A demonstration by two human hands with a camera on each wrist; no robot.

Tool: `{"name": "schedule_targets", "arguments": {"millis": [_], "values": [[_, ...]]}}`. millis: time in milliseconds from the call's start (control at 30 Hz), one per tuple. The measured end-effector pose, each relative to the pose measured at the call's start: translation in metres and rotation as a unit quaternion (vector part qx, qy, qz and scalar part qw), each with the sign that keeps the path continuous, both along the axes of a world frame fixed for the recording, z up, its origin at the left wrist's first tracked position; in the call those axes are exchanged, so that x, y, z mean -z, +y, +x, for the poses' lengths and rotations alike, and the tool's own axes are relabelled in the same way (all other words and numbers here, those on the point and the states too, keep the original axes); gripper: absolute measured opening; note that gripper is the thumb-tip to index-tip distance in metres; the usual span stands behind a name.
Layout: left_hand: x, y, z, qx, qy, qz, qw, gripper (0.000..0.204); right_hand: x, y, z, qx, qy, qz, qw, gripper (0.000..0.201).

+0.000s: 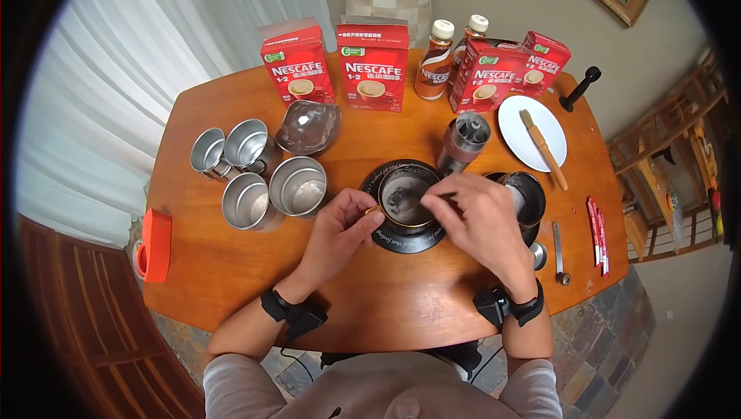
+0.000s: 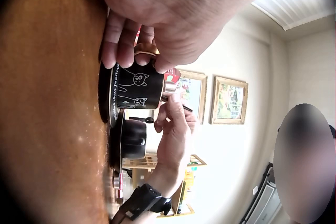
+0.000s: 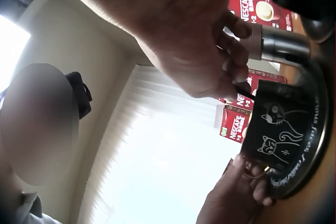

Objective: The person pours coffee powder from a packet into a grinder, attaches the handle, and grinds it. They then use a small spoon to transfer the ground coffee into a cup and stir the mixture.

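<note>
A black cup (image 3: 278, 124) with white cat drawings and a gold handle stands upright on a black lettered saucer (image 1: 407, 244). Grey, powdery-looking contents with a darker patch show inside it in the head view. My left hand (image 1: 342, 232) pinches the cup's handle from the left. Over the rim, my right hand (image 1: 480, 222) pinches a thin dark stick-like utensil (image 3: 245, 92), which slants down to the cup's mouth; its lower end is hidden. Just behind the cup stands a metal coffee grinder (image 1: 466, 141) with a brown band.
Steel mugs (image 1: 249, 203) and a clear bowl (image 1: 309, 127) sit at left, near an orange holder (image 1: 157, 245). Red Nescafe boxes (image 1: 373, 72) and bottles (image 1: 434, 64) line the back. Rightward are a white plate (image 1: 525, 145) with a brush (image 1: 543, 146), another black cup (image 1: 534, 195), and red sachets (image 1: 597, 234).
</note>
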State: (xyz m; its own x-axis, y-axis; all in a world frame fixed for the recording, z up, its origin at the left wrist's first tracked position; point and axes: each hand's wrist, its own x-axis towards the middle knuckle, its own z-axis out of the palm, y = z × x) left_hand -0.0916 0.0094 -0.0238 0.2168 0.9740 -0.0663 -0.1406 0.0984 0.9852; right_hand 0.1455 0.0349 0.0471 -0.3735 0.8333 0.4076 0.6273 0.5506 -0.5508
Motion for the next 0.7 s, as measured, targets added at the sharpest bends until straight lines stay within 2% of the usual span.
{"name": "schedule_targets", "arguments": {"millis": [33,167,200,300,367,433,533,633,700], "values": [[0.000,0.000,0.001,0.001,0.003,0.000,1.000,0.013,0.001,-0.001,0.000,-0.024,0.009,-0.015,1.000,0.011],[0.002,0.001,0.001,0.004,-0.001,-0.006,1.000,0.013,0.008,0.001,-0.006,0.025,0.001,0.065,0.998,0.011],[0.002,0.001,0.000,0.004,0.001,-0.003,1.000,0.013,0.002,0.001,-0.001,0.047,-0.014,0.048,0.998,0.012],[0.000,0.000,0.000,-0.002,0.000,0.002,1.000,0.013,-0.008,-0.001,0.003,0.010,-0.015,-0.011,1.000,0.012],[0.001,0.001,0.002,-0.002,-0.005,0.004,1.000,0.014,-0.001,-0.005,-0.006,-0.021,0.005,-0.008,1.000,0.012],[0.002,0.001,0.003,-0.007,-0.013,0.006,1.000,0.015,0.005,-0.003,-0.010,0.009,0.013,0.049,0.999,0.012],[0.003,0.000,0.003,-0.005,-0.005,0.005,1.000,0.015,-0.003,0.001,0.003,0.069,-0.030,0.015,0.997,0.013],[0.004,0.001,0.002,-0.006,-0.006,0.007,1.000,0.015,-0.002,-0.002,0.001,-0.032,0.001,-0.029,0.999,0.013],[0.003,0.001,0.003,-0.005,-0.009,0.005,1.000,0.015,-0.001,-0.005,-0.007,-0.014,0.000,0.012,1.000,0.012]]}}
